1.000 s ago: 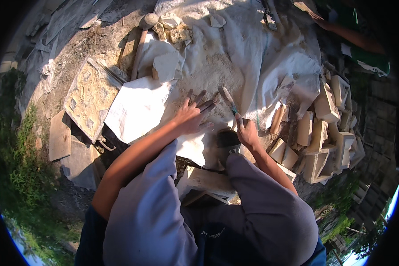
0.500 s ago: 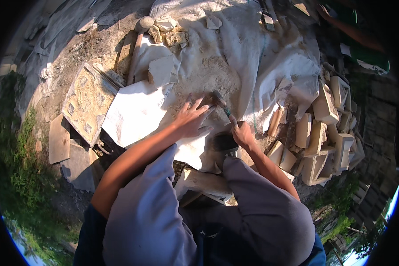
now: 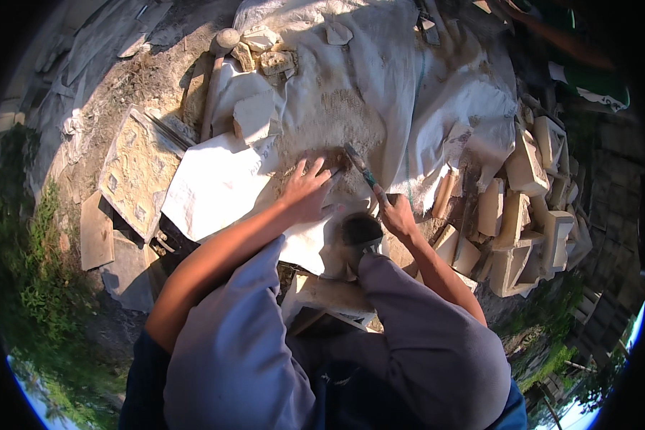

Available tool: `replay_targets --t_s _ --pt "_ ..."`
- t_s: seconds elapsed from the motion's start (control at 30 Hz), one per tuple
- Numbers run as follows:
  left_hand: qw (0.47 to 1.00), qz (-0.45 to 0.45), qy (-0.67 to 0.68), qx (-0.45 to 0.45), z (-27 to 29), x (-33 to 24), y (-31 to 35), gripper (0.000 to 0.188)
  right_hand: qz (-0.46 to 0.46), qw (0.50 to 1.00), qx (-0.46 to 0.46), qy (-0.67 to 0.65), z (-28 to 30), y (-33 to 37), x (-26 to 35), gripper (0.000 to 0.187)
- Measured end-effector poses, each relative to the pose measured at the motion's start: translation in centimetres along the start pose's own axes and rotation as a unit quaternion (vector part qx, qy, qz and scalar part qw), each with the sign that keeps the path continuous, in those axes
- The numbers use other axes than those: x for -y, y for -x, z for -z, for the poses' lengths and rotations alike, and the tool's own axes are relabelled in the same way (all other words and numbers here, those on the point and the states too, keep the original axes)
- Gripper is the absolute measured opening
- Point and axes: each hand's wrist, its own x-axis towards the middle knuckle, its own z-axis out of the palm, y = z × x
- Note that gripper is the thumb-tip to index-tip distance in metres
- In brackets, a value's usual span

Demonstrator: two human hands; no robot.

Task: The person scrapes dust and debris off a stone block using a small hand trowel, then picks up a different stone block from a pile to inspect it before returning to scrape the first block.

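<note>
My right hand [image 3: 396, 213] is wrapped round the greenish handle of a short hammer-like tool [image 3: 360, 165]. The tool's dark end points up and left, close to my left fingertips. My left hand [image 3: 307, 192] reaches over dusty white sheeting [image 3: 229, 183], its fingers stretched and spread. Just beyond those fingers is a dark brown patch [image 3: 327, 156], part hidden by the hand; whether it is a piece of stone or shadow, I cannot tell. Pale dust and crumbs [image 3: 347, 118] cover the sheeting there. A dark round shape [image 3: 362, 229] sits below the tool, near my right knee.
Carved pale stone blocks [image 3: 527, 168] are piled at the right. A rough yellowish slab [image 3: 136, 168] leans at the left, near a long-handled mallet [image 3: 226, 39]. A white block [image 3: 254, 117] and stone chunks [image 3: 276, 62] lie ahead. Another person's arm [image 3: 559, 39] shows at upper right.
The tool's end has lifted slightly and turned, away from the dark patch. My left fingers have shifted a little. The whole view has tilted slightly.
</note>
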Motion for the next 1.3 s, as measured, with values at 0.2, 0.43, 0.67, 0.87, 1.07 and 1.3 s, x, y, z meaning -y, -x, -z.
replay_targets --t_s 0.2,0.43,0.67,0.87,1.07,1.3 --pt "0.998 -0.026 -0.014 -0.058 -0.1 -0.7 -0.5 0.089 0.069 0.987 -0.100 -0.103 -1.4 1.1 -2.9 0.067" --pt "0.996 -0.025 -0.022 -0.081 -1.1 0.1 0.3 0.090 0.017 1.000 -0.013 -0.005 0.6 0.5 1.0 0.071" --pt "0.999 -0.014 0.016 -0.039 -0.2 -0.7 0.0 0.090 0.003 0.997 -0.080 0.011 -1.4 0.6 -1.8 0.068" --pt "0.998 0.005 0.019 -0.052 -0.7 0.2 0.6 0.092 0.057 0.997 -0.037 -0.022 1.0 0.9 1.4 0.071" --pt "0.997 -0.019 0.023 -0.073 -0.5 -0.8 -0.1 0.093 -0.014 0.999 -0.049 0.002 -1.2 -1.1 -1.7 0.076" --pt "0.995 -0.022 -0.022 -0.092 -0.7 -0.1 0.3 0.087 0.023 0.992 -0.047 -0.119 0.1 0.3 0.0 0.070"
